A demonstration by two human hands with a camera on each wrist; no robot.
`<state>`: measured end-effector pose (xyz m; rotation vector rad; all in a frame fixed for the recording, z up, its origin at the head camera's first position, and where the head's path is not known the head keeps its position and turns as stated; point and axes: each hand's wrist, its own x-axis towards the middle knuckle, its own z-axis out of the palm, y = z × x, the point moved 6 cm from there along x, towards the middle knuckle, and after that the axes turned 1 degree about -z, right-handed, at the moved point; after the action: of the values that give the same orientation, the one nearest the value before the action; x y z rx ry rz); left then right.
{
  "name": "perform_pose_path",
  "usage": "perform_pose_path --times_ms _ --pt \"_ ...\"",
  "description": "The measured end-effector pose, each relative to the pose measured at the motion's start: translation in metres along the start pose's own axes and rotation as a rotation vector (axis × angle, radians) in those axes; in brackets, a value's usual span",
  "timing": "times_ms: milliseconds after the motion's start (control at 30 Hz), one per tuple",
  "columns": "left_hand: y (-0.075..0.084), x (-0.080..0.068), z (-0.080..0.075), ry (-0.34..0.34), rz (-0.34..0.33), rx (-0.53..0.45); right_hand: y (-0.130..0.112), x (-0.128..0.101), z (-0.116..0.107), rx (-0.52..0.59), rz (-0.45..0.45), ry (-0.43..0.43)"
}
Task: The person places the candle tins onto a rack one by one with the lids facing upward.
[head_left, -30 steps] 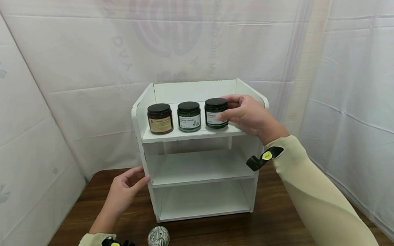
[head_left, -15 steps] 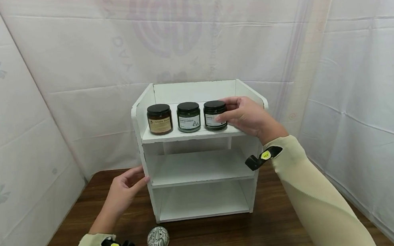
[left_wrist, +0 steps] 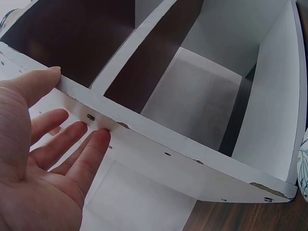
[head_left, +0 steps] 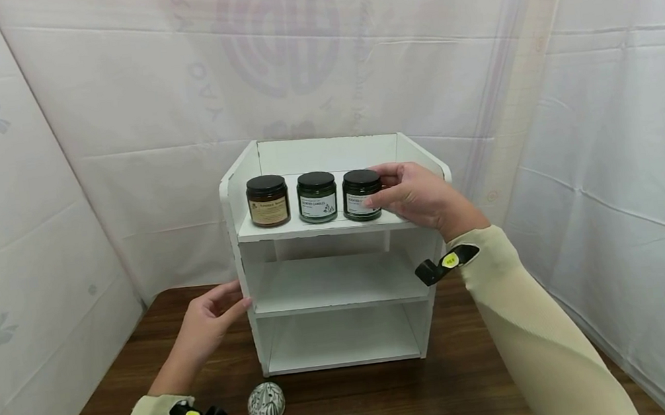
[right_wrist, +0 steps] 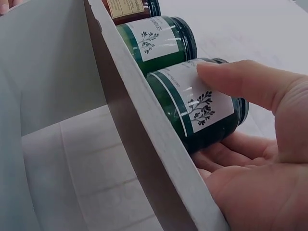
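A white three-level shelf (head_left: 343, 304) stands on the brown table, with a row of lidded candle jars on its top board. At the row's right end is a dark green candle jar (head_left: 362, 196), which my right hand (head_left: 423, 198) grips with the thumb on its label and the fingers behind. Beside it, slightly apart, sits another green candle jar (head_left: 316, 197). An amber candle jar (head_left: 268, 201) with a tan label is at the left end. My left hand (left_wrist: 57, 159) touches the shelf's left side, thumb at the front edge, fingertips against the outer panel.
A rounded black-and-white patterned object (head_left: 266, 405) lies on the table (head_left: 359, 407) in front of the shelf's left corner. Raised side walls and a back board border the top level. White cloth (head_left: 165, 117) hangs behind and on both sides.
The right-hand green jar has shifted slightly left and towards the shelf's front edge, with my right hand on it throughout. My left hand stays at the shelf's side.
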<state>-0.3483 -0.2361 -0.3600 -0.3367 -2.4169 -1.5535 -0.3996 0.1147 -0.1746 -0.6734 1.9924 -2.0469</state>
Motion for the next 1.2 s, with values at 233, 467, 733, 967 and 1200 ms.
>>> perform_pose_path --times_ms 233,467,733,967,1200 --pt "0.002 -0.001 -0.001 0.005 -0.003 -0.009 0.000 -0.006 0.001 -0.006 -0.018 0.120" --pt "0.004 -0.002 0.001 0.004 0.000 -0.018 -0.001 -0.019 -0.003 -0.081 -0.145 0.295" --pt "0.003 0.000 0.002 0.001 -0.003 -0.008 0.004 -0.044 0.001 -0.086 -0.325 0.405" --pt "0.000 0.002 0.003 0.000 -0.003 0.003 0.017 -0.067 0.008 -0.043 -0.503 0.469" --pt "0.000 0.002 0.003 0.008 -0.002 0.005 0.038 -0.089 0.020 -0.009 -0.625 0.471"
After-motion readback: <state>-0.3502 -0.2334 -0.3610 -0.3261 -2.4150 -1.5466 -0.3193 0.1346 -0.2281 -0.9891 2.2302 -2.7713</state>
